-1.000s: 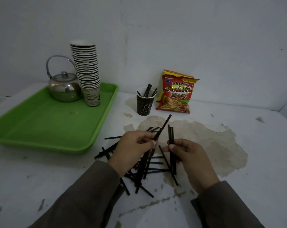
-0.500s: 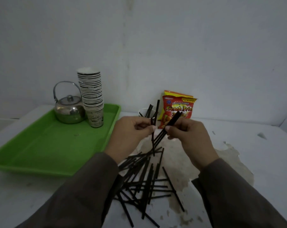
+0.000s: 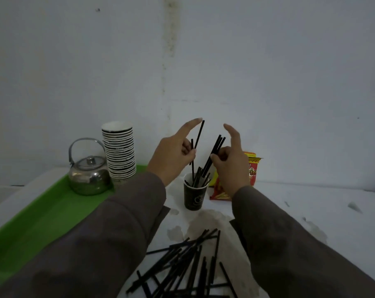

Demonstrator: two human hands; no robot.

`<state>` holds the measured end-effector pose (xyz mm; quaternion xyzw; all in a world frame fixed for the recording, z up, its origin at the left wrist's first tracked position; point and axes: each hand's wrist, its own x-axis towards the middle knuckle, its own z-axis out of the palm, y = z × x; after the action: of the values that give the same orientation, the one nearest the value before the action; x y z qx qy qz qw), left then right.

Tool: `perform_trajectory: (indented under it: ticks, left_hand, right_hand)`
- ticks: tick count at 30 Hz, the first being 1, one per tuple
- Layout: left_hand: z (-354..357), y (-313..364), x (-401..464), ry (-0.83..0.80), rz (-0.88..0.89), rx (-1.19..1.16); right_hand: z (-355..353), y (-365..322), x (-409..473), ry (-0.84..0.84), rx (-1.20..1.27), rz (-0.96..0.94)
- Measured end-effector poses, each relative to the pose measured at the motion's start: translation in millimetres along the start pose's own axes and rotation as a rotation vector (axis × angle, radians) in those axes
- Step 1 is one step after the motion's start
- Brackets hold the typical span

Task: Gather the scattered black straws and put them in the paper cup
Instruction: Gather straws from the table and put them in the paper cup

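A dark paper cup (image 3: 193,195) stands on the white table with several black straws sticking out of it. Both my hands are raised just above its mouth. My left hand (image 3: 174,154) pinches two black straws (image 3: 195,145) between thumb and middle fingers, index finger pointing up; their lower ends reach into the cup. My right hand (image 3: 231,162) pinches a small bundle of black straws (image 3: 214,154) slanting down into the cup, its index finger also raised. A loose pile of black straws (image 3: 188,265) lies scattered on the table near me.
A green tray (image 3: 42,214) at the left holds a steel kettle (image 3: 88,174) and a tall stack of paper cups (image 3: 119,151). A red snack bag (image 3: 250,175) leans behind my right hand. A brown stain (image 3: 206,222) marks the tabletop. The wall stands close behind.
Both hands have lifted from the pile and moved forward to above the paper cup, carrying straws whose tips now dip into it. Both index fingers have straightened upward.
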<state>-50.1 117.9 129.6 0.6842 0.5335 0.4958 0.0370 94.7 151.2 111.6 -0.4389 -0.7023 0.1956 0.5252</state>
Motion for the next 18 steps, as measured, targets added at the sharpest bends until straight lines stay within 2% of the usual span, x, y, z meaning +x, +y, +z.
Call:
perform_trajectory:
  ticks: [4,10,18]
  left_hand:
    - [15.9,-15.2,-1.0,-0.028,0.000,0.055]
    - [41.4,-45.6,-7.6,-0.102,-0.160,0.025]
    - [47.9,-55.1,-7.4,-0.302,-0.271,0.135]
  right_hand:
    - [17.6,14.7,-0.4,-0.060,-0.057,-0.026]
    - [32.9,29.1,-4.8,-0.146,-0.147,-0.017]
    - [38.8,43.0,-4.3,-0.266,-0.248,0.001]
